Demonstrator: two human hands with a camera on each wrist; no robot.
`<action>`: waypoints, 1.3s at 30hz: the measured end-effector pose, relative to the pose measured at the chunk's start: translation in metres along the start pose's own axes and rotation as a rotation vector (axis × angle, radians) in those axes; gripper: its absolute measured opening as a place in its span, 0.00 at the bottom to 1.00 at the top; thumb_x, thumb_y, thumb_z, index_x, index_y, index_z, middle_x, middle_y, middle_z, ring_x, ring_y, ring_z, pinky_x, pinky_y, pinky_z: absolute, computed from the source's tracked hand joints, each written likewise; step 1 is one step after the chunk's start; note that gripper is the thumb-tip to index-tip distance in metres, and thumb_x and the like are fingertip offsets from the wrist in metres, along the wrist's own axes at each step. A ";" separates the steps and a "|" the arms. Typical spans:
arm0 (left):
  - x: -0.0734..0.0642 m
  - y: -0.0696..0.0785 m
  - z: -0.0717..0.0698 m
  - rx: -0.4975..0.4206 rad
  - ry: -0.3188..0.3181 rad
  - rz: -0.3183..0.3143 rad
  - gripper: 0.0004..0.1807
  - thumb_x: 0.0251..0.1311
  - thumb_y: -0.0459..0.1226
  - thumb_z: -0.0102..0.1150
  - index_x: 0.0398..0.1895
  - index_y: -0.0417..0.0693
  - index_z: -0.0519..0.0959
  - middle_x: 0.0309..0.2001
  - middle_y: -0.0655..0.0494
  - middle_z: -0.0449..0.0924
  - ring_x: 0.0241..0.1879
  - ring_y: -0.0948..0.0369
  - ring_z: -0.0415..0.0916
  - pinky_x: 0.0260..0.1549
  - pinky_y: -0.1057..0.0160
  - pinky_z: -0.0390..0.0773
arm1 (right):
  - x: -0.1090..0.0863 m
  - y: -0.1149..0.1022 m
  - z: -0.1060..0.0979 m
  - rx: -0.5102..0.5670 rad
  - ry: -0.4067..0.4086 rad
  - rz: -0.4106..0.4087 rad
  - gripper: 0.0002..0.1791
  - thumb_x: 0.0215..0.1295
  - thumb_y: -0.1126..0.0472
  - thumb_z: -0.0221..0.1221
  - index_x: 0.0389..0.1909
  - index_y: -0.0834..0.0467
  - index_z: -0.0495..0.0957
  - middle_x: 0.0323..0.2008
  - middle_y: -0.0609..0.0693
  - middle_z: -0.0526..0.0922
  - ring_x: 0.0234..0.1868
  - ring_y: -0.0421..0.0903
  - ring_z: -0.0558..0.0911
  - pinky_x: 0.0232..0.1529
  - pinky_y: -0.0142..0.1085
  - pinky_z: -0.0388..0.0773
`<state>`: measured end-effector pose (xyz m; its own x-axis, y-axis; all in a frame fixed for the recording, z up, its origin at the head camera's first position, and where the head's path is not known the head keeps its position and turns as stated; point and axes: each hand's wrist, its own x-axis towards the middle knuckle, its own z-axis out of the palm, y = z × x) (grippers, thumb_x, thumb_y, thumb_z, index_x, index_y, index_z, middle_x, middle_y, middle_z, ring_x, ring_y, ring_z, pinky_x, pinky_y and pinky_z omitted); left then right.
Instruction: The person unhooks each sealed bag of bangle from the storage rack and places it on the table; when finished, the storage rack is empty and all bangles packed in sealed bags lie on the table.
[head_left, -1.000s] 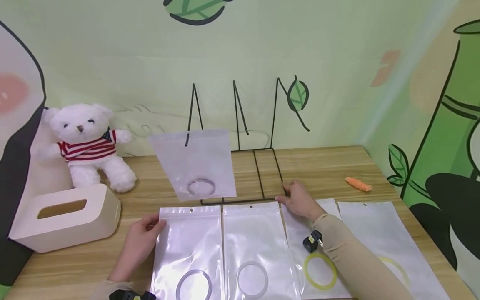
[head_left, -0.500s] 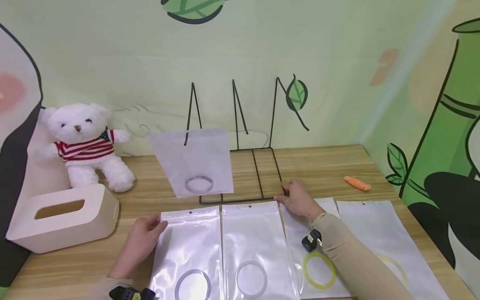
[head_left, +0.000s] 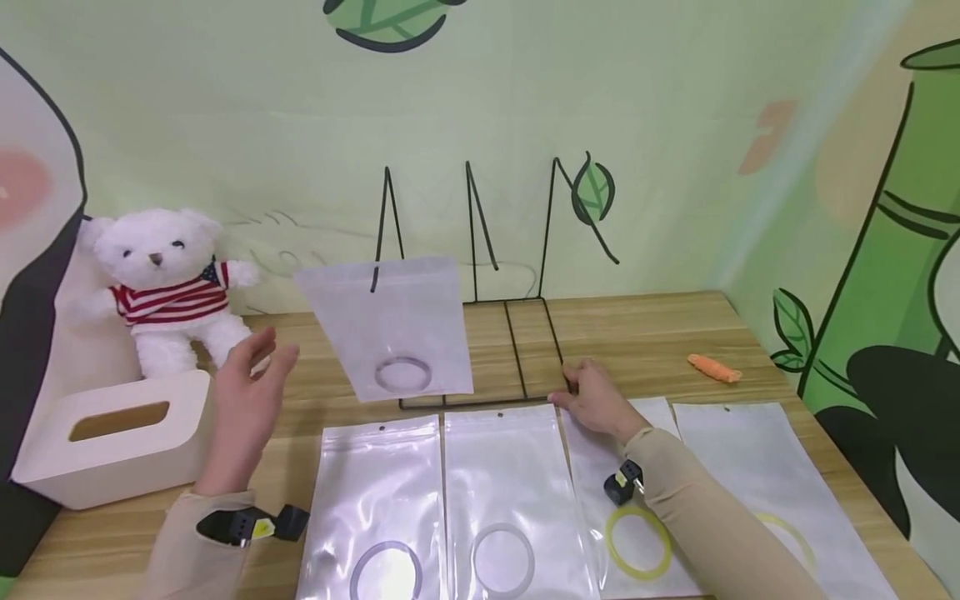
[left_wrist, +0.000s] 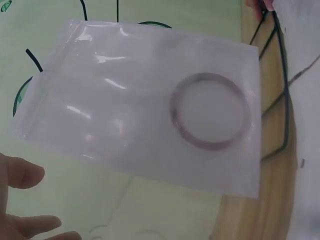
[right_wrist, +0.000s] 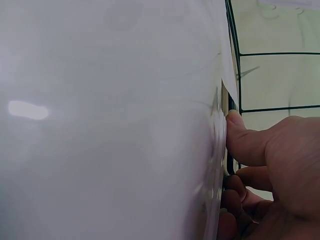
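A clear zip bag point(head_left: 397, 317) hangs from the left hook of a black wire rack point(head_left: 555, 333); a purplish bangle-like ring point(left_wrist: 210, 146) lies at its bottom. My left hand point(head_left: 247, 408) is raised to the left of this bag, fingers apart and holding nothing. At the rack's front right corner, my right hand point(head_left: 600, 400) grips the wire base between thumb and fingers. Several flat zip bags lie in a row in front, among them a left bag point(head_left: 375, 483) and a second bag point(head_left: 502, 467). A yellow ring point(head_left: 638, 573) shows below my right forearm.
On the left, a cream tissue box point(head_left: 112, 467) stands before a white teddy bear point(head_left: 172, 292) in a striped shirt. An orange twisted piece point(head_left: 715, 367) lies at the right on the wooden table point(head_left: 645, 325). The painted wall point(head_left: 660, 100) stands behind the rack.
My left hand has let go of the left flat bag's upper corner and risen up and to the left. My right hand stays on the rack's corner.
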<state>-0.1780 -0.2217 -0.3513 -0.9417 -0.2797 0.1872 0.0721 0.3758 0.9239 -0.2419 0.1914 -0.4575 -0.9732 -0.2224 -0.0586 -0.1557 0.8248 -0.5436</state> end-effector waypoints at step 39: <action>0.024 0.036 0.040 -0.377 0.161 0.303 0.15 0.62 0.39 0.63 0.42 0.34 0.81 0.33 0.59 0.84 0.34 0.62 0.78 0.39 0.67 0.73 | 0.000 0.002 0.003 -0.009 0.041 -0.074 0.36 0.63 0.57 0.64 0.62 0.77 0.64 0.41 0.63 0.73 0.37 0.51 0.70 0.42 0.45 0.69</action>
<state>-0.2113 -0.1791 -0.3270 -0.7996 -0.3516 0.4869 0.4755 0.1246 0.8708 -0.2419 0.1917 -0.4608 -0.9651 -0.2613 0.0158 -0.2286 0.8118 -0.5374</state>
